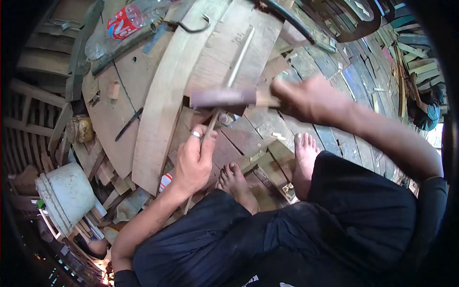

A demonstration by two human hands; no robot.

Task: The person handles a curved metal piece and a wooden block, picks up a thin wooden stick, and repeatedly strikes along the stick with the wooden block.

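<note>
My left hand [193,162], with a ring on one finger, is closed round the lower part of a thin, pale wooden stick [241,55]. The stick slants up and away over the boards. In my right hand [311,100], smeared by motion, is the handle of a wooden-handled tool with a broad, flat brownish blade or head [222,98]. It lies across the stick just above my left fingers; blur hides whether the two touch. Left of the stick lies a long curved plank [162,91]. My bare feet [306,160] rest below, near wood pieces.
A metal hook [195,25] lies on the planks. Farther left are a red-labelled plastic bottle [125,21], a dark thin blade [129,125], a jar [80,129] and a white bucket [67,196]. Another person [428,112] sits at the far right beside stacked wood.
</note>
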